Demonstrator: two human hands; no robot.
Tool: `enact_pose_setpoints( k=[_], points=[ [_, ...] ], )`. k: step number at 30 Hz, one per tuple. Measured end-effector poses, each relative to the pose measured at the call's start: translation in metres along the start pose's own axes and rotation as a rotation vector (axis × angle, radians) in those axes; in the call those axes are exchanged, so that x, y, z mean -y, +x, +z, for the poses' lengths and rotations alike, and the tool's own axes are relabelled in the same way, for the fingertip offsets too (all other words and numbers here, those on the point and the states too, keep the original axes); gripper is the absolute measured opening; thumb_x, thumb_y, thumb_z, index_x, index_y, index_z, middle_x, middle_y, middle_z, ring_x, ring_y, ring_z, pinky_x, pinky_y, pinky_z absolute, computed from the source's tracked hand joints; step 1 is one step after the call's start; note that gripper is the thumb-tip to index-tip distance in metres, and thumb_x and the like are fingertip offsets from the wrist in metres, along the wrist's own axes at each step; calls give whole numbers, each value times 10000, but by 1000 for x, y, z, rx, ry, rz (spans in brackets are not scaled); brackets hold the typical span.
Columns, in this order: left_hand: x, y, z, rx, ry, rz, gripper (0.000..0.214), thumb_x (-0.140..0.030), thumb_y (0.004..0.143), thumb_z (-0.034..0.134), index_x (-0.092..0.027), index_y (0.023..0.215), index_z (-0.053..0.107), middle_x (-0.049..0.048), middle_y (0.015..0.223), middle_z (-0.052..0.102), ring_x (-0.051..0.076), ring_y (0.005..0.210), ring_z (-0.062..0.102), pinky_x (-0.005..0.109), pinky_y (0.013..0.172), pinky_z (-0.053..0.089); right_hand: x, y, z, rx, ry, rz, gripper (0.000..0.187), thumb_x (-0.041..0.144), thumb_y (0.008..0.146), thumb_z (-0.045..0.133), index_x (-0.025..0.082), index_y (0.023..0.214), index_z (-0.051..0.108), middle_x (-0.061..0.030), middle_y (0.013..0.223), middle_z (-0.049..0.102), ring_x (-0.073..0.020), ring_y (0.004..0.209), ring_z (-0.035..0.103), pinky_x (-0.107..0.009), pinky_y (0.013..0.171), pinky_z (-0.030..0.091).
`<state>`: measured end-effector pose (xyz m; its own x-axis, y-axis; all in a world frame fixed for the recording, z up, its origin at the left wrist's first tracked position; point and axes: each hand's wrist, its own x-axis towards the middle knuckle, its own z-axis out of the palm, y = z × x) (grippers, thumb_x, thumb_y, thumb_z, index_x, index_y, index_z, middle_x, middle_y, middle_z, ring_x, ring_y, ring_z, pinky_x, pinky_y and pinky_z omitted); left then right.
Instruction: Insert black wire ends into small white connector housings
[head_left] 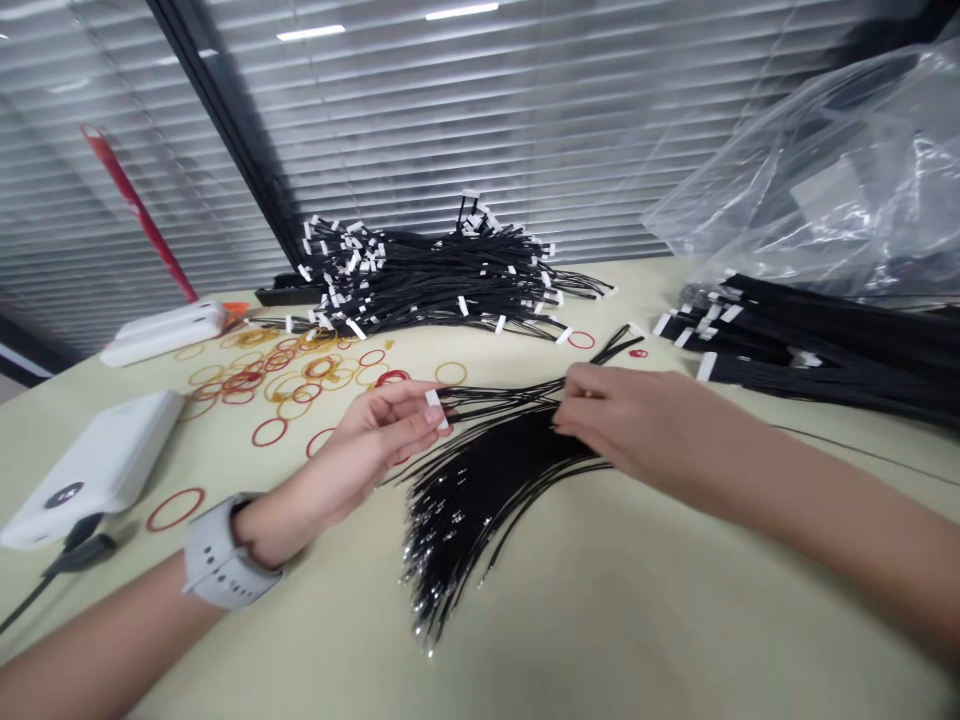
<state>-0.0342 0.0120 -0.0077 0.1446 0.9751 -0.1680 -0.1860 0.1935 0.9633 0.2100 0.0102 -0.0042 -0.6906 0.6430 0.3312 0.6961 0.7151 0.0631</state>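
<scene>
My left hand (401, 420) pinches a small white connector (436, 410) between thumb and fingers. Thin black wires (502, 396) run from it toward my right hand (607, 410), whose fingers are closed on them. Past the right hand's knuckles, a short length of wires ends in another white connector (636, 330). Below both hands a thick fan of loose black wires (480, 500) lies on the table, its bare silvery tips toward me. The right hand partly covers the far end of this fan.
A big pile of black cables with white connectors (450, 275) lies at the back. Red and yellow rubber bands (277, 375) are scattered at left, near two white power banks (97, 465). At right, more cable bundles (825, 350) lie before a clear plastic bag (825, 190).
</scene>
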Motion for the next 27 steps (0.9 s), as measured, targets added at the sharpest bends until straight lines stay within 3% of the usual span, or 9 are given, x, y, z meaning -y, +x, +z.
enact_pose_setpoints(
  k=[3, 6, 11, 17, 22, 27],
  points=[
    [3, 0, -1, 81, 63, 28, 214, -145, 668, 713, -201, 868, 659, -32, 716, 675, 73, 673, 637, 146, 675, 513, 35, 4, 1, -68, 193, -187, 209, 102, 842, 394, 178, 746, 564, -5, 699, 555, -93, 562, 472, -227, 482, 335],
    [5, 1, -3, 132, 180, 71, 226, -178, 704, 687, -198, 925, 642, -23, 751, 669, 74, 699, 611, 166, 687, 487, 55, 2, 6, 3, 260, -317, 203, 58, 807, 409, 169, 785, 578, -29, 792, 566, -119, 661, 492, -235, 559, 386],
    [6, 0, -4, 162, 418, 176, 181, -218, 756, 634, -185, 933, 626, -5, 783, 656, 79, 654, 563, 174, 599, 439, 41, -1, 19, 75, 298, -200, 184, 41, 782, 436, 179, 807, 555, -44, 888, 530, -131, 735, 492, -254, 642, 419],
    [3, -3, 1, 198, 578, 195, 181, -205, 774, 602, -175, 952, 611, 20, 890, 657, 114, 780, 575, 217, 700, 440, 34, 1, 27, 55, 214, -190, 198, -6, 765, 409, 166, 804, 500, -67, 914, 509, -166, 809, 460, -329, 724, 407],
    [4, -3, 0, 249, 517, 155, 178, -164, 786, 579, -176, 963, 594, -3, 801, 657, 96, 716, 577, 200, 654, 438, 34, 6, 31, -45, 519, 67, 165, 76, 849, 371, 173, 797, 494, -12, 768, 534, -108, 692, 490, -232, 621, 413],
    [4, -3, 0, 250, 460, 148, 168, -144, 775, 594, -180, 939, 609, -8, 797, 657, 89, 721, 579, 188, 662, 440, 33, 9, 29, -137, 605, 194, 172, 157, 853, 430, 198, 924, 581, -9, 837, 596, -108, 736, 544, -232, 649, 413]
  ],
)
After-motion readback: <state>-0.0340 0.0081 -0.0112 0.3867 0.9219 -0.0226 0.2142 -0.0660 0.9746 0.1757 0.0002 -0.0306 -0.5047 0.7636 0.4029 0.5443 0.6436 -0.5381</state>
